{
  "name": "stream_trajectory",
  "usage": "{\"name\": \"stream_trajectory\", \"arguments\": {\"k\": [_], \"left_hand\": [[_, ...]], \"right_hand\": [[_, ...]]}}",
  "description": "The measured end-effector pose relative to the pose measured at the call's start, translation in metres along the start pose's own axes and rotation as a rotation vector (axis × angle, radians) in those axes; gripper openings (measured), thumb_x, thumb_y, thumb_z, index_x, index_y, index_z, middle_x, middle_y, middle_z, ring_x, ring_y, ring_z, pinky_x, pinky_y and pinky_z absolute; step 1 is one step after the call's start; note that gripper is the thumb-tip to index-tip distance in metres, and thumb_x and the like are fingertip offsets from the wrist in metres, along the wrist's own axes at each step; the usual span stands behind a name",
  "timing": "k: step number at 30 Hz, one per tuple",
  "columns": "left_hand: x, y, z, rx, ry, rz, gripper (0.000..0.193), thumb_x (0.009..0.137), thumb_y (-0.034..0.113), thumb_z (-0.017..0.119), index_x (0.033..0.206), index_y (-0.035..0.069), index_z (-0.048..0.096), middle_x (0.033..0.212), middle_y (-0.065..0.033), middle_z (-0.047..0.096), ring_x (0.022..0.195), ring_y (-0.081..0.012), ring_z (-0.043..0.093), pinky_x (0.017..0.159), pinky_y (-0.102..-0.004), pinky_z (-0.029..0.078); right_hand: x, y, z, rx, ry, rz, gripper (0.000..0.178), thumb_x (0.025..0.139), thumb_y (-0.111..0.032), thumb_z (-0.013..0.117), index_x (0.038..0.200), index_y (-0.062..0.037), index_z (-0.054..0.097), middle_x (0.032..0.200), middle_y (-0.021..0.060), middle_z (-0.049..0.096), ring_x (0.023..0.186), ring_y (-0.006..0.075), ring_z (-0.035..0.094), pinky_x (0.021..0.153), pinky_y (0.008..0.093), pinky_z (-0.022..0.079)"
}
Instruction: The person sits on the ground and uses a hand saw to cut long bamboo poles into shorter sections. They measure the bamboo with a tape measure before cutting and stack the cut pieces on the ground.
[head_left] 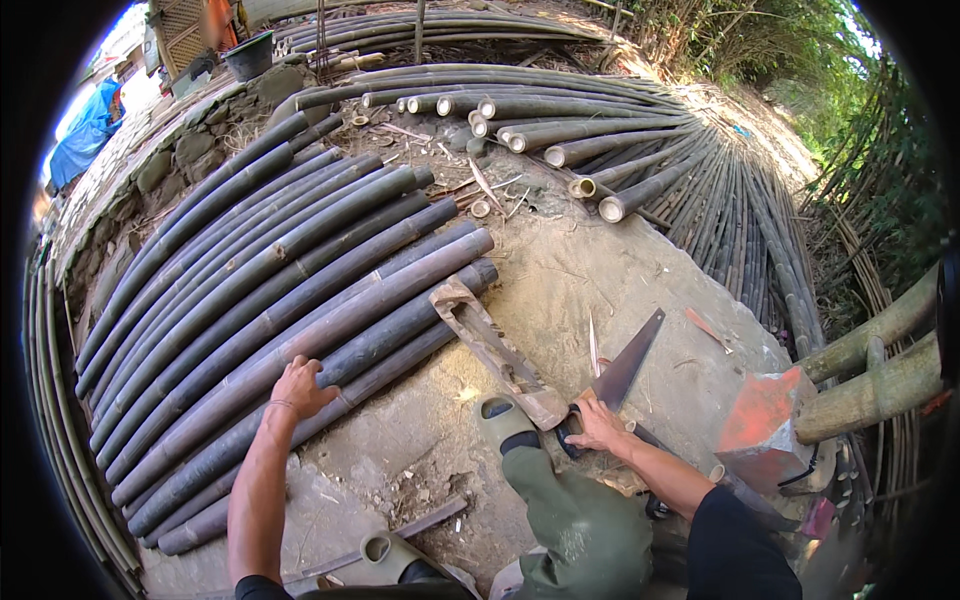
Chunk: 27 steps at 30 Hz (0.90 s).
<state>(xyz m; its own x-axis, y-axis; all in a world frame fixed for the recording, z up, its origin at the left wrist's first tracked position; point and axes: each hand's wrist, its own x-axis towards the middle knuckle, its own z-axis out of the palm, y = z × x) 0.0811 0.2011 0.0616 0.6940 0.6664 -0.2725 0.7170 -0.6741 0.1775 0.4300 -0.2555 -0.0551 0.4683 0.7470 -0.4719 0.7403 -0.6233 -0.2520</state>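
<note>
Dark bamboo poles [330, 330] lie side by side in a row on the left, their cut ends toward the middle. Over the nearer poles is my left hand [303, 388], its fingers apart and resting on or just above one; contact is hard to make out. My right hand [598, 428] is closed around the black handle of a handsaw [630, 358], whose blade points up and away over the concrete. Just left of the saw lies a notched wooden block [490, 340], its near end by my clog [503, 418].
More bamboo [590, 150] is stacked at the back, fanning right. An orange-and-grey block [765, 415] stands at right beside thick bamboo posts [870, 390]. A stone wall [190, 150] runs along the left. Splinters lie on the concrete [600, 270]. A thin strip [420, 525] lies near my feet.
</note>
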Motion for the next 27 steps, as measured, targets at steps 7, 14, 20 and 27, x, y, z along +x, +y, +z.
{"name": "stream_trajectory", "arguments": {"k": [7, 14, 20, 27], "left_hand": [[0.191, 0.087, 0.058, -0.278, 0.353, 0.125, 0.062, 0.088, 0.042, 0.069, 0.128, -0.002, 0.055, 0.127, -0.0230, 0.054, 0.121, -0.0396, 0.051, 0.105, -0.0443, 0.042], [0.248, 0.185, 0.074, -0.384, 0.339, 0.219, 0.063, 0.090, 0.047, 0.065, 0.129, -0.001, 0.055, 0.133, -0.0230, 0.052, 0.123, -0.0398, 0.050, 0.106, -0.0467, 0.039], [0.264, 0.244, 0.061, -0.147, 0.365, 0.167, 0.063, 0.084, 0.043, 0.069, 0.130, 0.004, 0.051, 0.138, -0.0171, 0.046, 0.134, -0.0369, 0.039, 0.112, -0.0516, 0.029], [0.331, 0.262, 0.057, -0.229, 0.094, 0.087, 0.090, 0.071, 0.053, 0.080, 0.136, 0.003, 0.043, 0.144, -0.0180, 0.040, 0.139, -0.0358, 0.034, 0.115, -0.0514, 0.027]], "right_hand": [[0.058, -0.018, 0.013, 0.243, -0.003, -0.003, 0.114, 0.066, -0.039, 0.088, 0.151, 0.0017, 0.023, 0.140, 0.0271, 0.043, 0.132, 0.0441, 0.042, 0.112, 0.0480, 0.035], [0.071, -0.031, -0.018, 0.308, -0.137, 0.069, 0.114, 0.065, -0.037, 0.089, 0.150, 0.0017, 0.024, 0.142, 0.0266, 0.044, 0.133, 0.0429, 0.041, 0.112, 0.0462, 0.035], [0.094, -0.021, -0.036, 0.189, -0.299, 0.046, 0.113, 0.065, -0.049, 0.088, 0.148, -0.0014, 0.028, 0.137, 0.0255, 0.049, 0.130, 0.0427, 0.046, 0.107, 0.0487, 0.040], [0.144, 0.009, -0.039, 0.150, -0.617, -0.087, 0.093, 0.072, -0.053, 0.083, 0.135, 0.0014, 0.043, 0.125, 0.0265, 0.058, 0.115, 0.0446, 0.057, 0.095, 0.0512, 0.049]]}}
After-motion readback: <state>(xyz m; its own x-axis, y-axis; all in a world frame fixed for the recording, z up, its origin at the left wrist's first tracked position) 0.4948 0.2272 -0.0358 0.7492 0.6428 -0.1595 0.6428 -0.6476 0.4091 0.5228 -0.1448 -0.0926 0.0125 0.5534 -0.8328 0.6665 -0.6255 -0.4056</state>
